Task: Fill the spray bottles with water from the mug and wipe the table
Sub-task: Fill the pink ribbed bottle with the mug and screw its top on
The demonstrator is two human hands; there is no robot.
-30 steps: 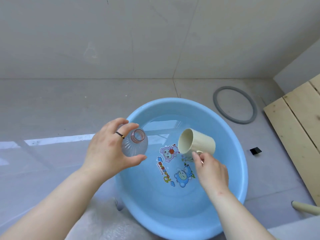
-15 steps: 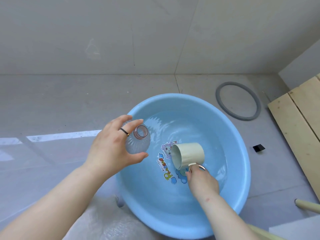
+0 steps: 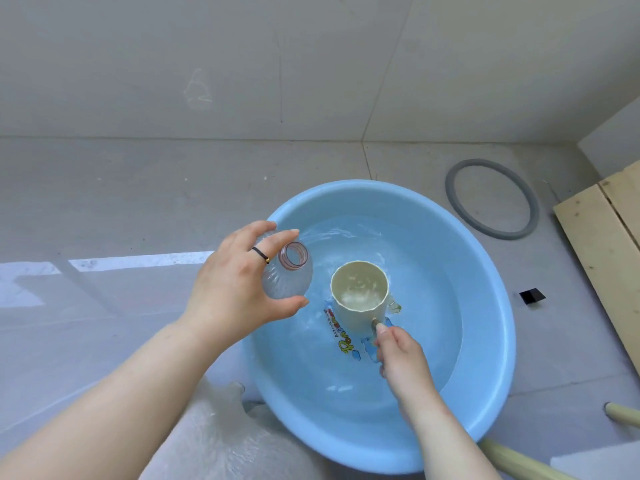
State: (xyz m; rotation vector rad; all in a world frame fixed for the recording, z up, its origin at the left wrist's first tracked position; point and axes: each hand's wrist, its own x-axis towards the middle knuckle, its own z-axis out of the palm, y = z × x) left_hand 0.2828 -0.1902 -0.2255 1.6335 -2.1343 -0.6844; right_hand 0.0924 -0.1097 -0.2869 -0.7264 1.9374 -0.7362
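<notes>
My left hand [image 3: 235, 285] grips a clear ribbed spray bottle [image 3: 289, 277] without its cap, its pinkish open neck pointing up over the left rim of a blue basin [image 3: 485, 306]. My right hand [image 3: 398, 355] holds the handle of a cream mug [image 3: 360, 292], which stands upright over the rippling water in the basin with some water inside it. Mug and bottle sit side by side, a small gap between them.
The basin rests on a grey tiled floor by a wall. A grey rubber ring [image 3: 491, 199] lies behind it, a small black square [image 3: 531, 295] to its right, wooden planks [image 3: 609, 244] at far right. Pale legs of furniture [image 3: 623, 414] show at lower right.
The mug went from tilted above the water to dipped on its side, and is now turned upright holding water. The bottle stayed nearly still in my left hand.
</notes>
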